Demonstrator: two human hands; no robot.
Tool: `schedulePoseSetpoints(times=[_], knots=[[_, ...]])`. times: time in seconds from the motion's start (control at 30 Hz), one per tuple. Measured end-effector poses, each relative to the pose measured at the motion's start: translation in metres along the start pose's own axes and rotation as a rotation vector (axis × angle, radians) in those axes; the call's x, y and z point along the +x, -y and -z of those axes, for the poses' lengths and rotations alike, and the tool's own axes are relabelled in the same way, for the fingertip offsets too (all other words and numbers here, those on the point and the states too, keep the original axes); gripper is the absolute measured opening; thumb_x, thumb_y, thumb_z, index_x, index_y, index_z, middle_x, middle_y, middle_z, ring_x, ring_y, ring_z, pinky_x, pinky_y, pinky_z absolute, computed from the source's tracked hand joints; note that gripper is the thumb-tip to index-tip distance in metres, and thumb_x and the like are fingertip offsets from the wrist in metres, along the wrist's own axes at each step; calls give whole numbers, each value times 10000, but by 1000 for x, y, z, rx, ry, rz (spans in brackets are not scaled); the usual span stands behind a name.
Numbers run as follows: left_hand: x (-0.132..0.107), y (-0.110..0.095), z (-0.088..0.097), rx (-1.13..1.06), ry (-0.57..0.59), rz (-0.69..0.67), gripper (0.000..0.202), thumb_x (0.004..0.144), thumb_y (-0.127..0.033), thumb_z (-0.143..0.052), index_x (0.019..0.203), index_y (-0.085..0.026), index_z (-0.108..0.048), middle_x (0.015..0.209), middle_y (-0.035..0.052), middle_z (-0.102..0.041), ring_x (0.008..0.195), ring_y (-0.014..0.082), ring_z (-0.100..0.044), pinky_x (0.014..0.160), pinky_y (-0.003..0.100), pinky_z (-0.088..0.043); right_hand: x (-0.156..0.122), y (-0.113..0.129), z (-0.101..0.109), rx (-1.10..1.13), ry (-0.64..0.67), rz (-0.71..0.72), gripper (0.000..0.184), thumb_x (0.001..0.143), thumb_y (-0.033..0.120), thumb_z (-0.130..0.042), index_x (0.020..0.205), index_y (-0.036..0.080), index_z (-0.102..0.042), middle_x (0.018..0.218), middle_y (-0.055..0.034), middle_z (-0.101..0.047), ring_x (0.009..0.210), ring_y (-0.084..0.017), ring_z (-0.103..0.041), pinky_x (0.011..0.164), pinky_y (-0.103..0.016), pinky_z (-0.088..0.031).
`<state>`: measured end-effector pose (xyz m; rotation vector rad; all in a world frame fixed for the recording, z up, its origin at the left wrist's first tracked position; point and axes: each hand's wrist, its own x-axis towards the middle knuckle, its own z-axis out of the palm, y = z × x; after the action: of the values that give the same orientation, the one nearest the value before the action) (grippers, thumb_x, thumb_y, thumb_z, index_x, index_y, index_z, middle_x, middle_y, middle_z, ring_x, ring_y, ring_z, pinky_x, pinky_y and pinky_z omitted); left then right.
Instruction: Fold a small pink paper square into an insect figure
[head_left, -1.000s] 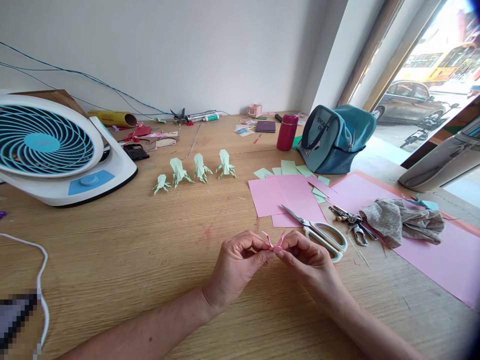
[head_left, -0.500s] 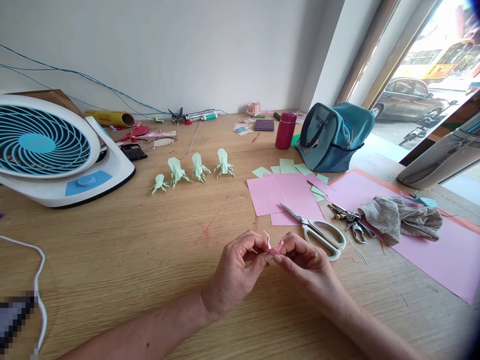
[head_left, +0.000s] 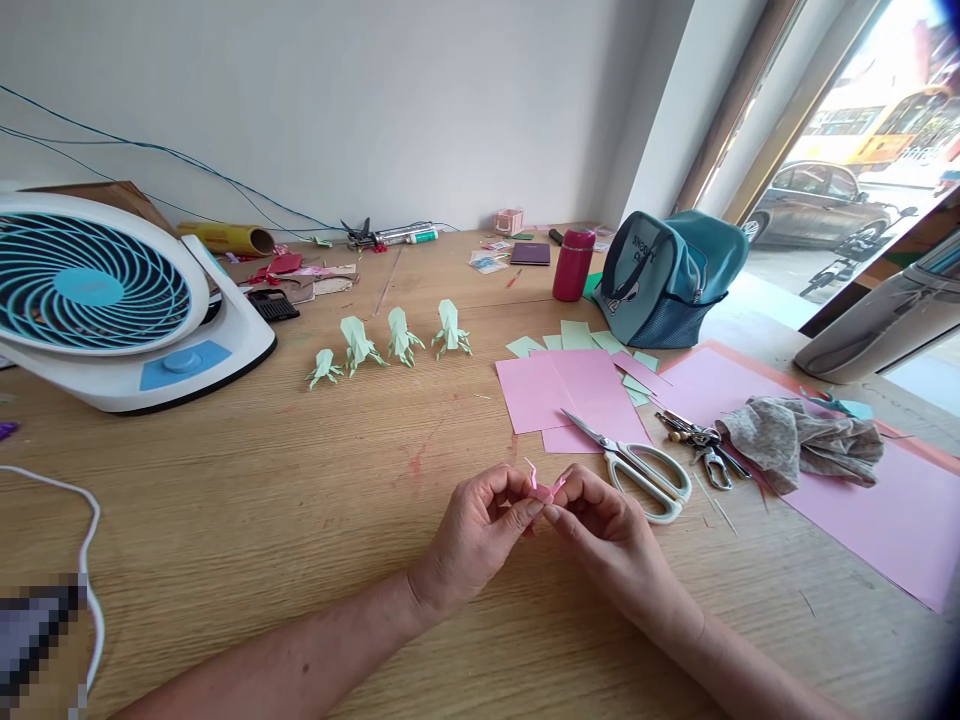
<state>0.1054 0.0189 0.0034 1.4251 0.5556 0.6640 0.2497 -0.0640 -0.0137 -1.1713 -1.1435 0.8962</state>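
Between my two hands is a small folded piece of pink paper (head_left: 541,491), with thin bent strips sticking up from it. My left hand (head_left: 476,535) pinches its left side between thumb and fingers. On the right side, the thumb and forefinger of my right hand (head_left: 619,545) pinch it too. The fingertips hide much of the folded paper. Just beyond my right hand lie open scissors (head_left: 646,478) with white handles, their blades resting on pink paper sheets (head_left: 559,385). Several folded light-green paper figures with legs (head_left: 360,342) stand in a row farther back on the left.
A white and blue fan (head_left: 112,300) stands at the left. Toward the back right are a red flask (head_left: 574,265) and a teal bag (head_left: 667,280). Keys (head_left: 705,445), a grey cloth (head_left: 799,440) and a large pink sheet (head_left: 885,520) lie right. Green paper pieces (head_left: 576,334) lie behind the pink sheets.
The view has shifted slightly, so the whole scene sits a little differently. Both hands still pinch the pink paper, with only slight finger movement.
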Motion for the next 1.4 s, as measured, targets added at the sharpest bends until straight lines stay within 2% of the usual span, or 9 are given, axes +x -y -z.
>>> schedulePoseSetpoints(times=[0.23, 0.43, 0.57, 0.73, 0.83, 0.97, 1.13, 1.27, 1.4], knots=[[5, 1, 1, -201, -73, 159, 392, 699, -471, -842, 746, -113, -686, 609, -19, -576, 537, 72, -453, 507, 203, -372, 5, -2, -1, 156, -12, -78, 270, 813, 433, -784, 754, 212, -640, 764, -20, -665, 744, -178, -609, 714, -317, -489], [6, -2, 2, -265, -6, 187, 336, 715, -432, -843, 765, -121, -725, 662, 1, -592, 626, 98, -509, 554, 209, -448, 5, 1, -1, 203, 15, -96, 227, 816, 405, -785, 784, 221, -656, 790, -24, -657, 755, -187, -623, 732, -340, -515], [6, -1, 7, -344, 114, 208, 331, 771, -453, -803, 767, -135, -712, 709, 12, -590, 644, 94, -506, 580, 204, -444, 3, 7, -1, 259, 35, -103, 228, 818, 419, -776, 791, 229, -653, 768, -10, -627, 707, -169, -604, 715, -329, -524], [7, -3, 16, -484, 283, 401, 390, 747, -473, -824, 713, -122, -659, 646, 3, -546, 557, 61, -444, 496, 176, -322, 3, 11, 4, 237, 42, -186, 241, 869, 455, -716, 887, 219, -672, 763, -1, -633, 667, -129, -553, 667, -257, -480], [8, -2, 18, -542, 384, 479, 406, 737, -466, -836, 704, -120, -625, 593, -20, -503, 497, 43, -393, 435, 174, -221, 3, 9, 4, 304, 113, -246, 256, 867, 457, -717, 961, 224, -667, 833, -14, -666, 757, -151, -617, 748, -279, -503], [5, 3, 17, -594, 474, 544, 398, 727, -453, -849, 751, -128, -620, 600, -15, -546, 459, 39, -412, 416, 183, -227, 1, 10, 1, 383, 222, -278, 254, 845, 428, -746, 973, 217, -684, 842, -18, -681, 778, -166, -664, 774, -303, -523], [0, 4, 14, -593, 464, 574, 478, 624, -490, -902, 663, -129, -592, 530, -30, -512, 458, 50, -457, 410, 184, -235, -3, 14, -3, 530, 327, -301, 182, 819, 361, -786, 924, 230, -715, 707, 19, -661, 608, -131, -656, 706, -305, -533], [1, 3, 11, -489, 455, 584, 510, 655, -540, -865, 593, -114, -592, 547, -3, -553, 413, 22, -390, 381, 191, -147, -3, 12, -1, 530, 227, -266, 130, 779, 323, -824, 858, 246, -757, 786, 21, -614, 697, -128, -646, 715, -285, -518], [5, 0, 11, -419, 363, 538, 437, 695, -501, -853, 715, -116, -648, 577, -26, -537, 434, 17, -367, 376, 172, -147, -1, 11, 2, 473, 135, -257, 155, 771, 337, -829, 751, 222, -728, 786, 17, -573, 714, -120, -561, 701, -262, -482]])
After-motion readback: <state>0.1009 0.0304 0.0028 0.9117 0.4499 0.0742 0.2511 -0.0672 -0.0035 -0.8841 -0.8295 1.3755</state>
